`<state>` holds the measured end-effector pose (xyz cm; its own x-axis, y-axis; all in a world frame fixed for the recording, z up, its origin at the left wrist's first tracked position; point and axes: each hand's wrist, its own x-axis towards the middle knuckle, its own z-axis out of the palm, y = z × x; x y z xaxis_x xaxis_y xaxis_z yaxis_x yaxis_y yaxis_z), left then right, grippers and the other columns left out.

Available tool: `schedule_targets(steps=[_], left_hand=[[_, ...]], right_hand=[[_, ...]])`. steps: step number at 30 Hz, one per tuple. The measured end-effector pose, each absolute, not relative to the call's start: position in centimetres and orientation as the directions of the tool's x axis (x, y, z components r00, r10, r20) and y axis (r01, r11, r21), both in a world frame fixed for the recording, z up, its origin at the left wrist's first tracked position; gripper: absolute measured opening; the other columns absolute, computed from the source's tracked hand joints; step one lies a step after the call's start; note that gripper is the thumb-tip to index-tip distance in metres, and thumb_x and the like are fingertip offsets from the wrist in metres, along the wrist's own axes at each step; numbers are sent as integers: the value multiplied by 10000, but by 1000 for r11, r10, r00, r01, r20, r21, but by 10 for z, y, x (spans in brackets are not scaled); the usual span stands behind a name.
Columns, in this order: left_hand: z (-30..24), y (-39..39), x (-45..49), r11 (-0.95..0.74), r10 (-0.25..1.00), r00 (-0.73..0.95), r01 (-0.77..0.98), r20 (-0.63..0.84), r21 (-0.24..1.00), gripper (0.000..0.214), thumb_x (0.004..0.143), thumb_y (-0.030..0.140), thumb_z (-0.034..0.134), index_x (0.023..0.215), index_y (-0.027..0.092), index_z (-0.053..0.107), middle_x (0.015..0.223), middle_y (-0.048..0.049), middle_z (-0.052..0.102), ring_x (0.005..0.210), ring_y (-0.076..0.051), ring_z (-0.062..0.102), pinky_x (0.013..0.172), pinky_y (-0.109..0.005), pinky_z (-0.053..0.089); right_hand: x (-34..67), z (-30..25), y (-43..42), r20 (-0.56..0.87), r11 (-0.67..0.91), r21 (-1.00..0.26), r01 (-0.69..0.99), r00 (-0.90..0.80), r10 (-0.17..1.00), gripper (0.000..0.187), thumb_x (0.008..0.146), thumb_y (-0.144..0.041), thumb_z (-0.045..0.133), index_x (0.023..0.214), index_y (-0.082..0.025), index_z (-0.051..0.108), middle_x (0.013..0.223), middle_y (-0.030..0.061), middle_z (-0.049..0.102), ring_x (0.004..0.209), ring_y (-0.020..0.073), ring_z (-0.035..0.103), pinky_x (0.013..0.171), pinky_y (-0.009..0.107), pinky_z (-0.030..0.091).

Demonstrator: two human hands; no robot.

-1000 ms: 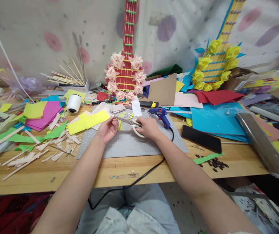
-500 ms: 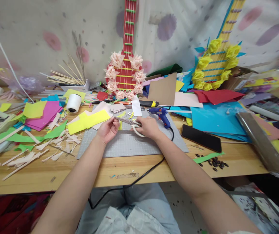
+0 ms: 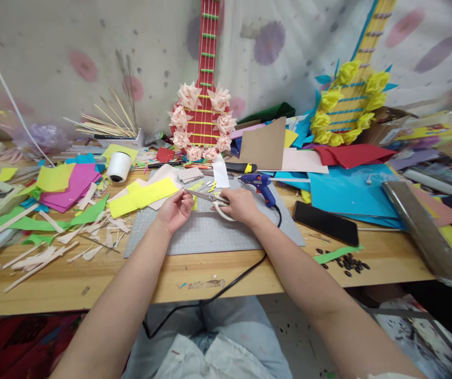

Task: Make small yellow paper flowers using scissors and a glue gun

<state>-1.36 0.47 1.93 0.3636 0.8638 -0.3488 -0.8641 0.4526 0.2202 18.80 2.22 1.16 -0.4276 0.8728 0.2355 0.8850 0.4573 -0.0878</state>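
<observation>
My right hand (image 3: 241, 205) grips a pair of scissors (image 3: 222, 209) by its light-coloured handles, above the grey cutting mat (image 3: 210, 237). The blades point left and reach to the fingertips of my left hand (image 3: 175, 211). That hand is closed in a pinch at the scissor tip; whatever is between its fingers is too small to make out. Behind the left hand a bright yellow paper strip (image 3: 144, 197) lies over pale pink sheets. Small yellow and white bits (image 3: 211, 186) lie on the mat just beyond the blades.
A blue glue gun (image 3: 263, 188) rests at the mat's right, its black cord crossing the table front. Nearby lies a black phone (image 3: 325, 223). Paper scraps (image 3: 107, 231) cover the left side. A red paper guitar (image 3: 206, 121) with pink flowers stands at the back.
Both hands and the scissors hold almost the same position. The view has shifted very slightly; nothing else visibly differs.
</observation>
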Motion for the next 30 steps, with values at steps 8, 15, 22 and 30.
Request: schedule_targets(steps=[8, 15, 22, 30], left_hand=[[16, 6, -16, 479, 852, 408, -861, -329, 170, 217, 886, 194, 350, 721, 112, 465, 586, 7, 406, 493, -34, 432, 422, -79, 421], [16, 5, -16, 500, 839, 431, -852, -333, 156, 217, 885, 199, 357, 703, 120, 445, 583, 13, 392, 467, -25, 403, 390, -66, 394], [16, 6, -15, 509, 835, 438, -844, -335, 166, 201, 883, 203, 369, 711, 126, 437, 588, 16, 384, 466, -23, 401, 384, -60, 391], [16, 5, -15, 508, 831, 437, -848, -344, 151, 182, 876, 191, 392, 711, 132, 439, 590, 23, 375, 465, -19, 397, 395, -63, 408]], right_hand=[[189, 12, 23, 236, 493, -115, 862, -459, 857, 410, 756, -584, 471, 866, -197, 550, 780, 49, 649, 733, 183, 545, 630, 273, 260], [188, 9, 25, 265, 510, -111, 853, -469, 843, 384, 768, -566, 465, 847, -197, 537, 761, 38, 650, 698, 174, 547, 648, 281, 267], [189, 10, 25, 273, 512, -97, 854, -471, 839, 380, 772, -557, 469, 852, -192, 540, 766, 43, 655, 705, 177, 554, 673, 288, 274], [189, 11, 25, 268, 505, -90, 859, -467, 843, 372, 781, -547, 463, 860, -191, 541, 797, 54, 659, 736, 184, 559, 673, 288, 277]])
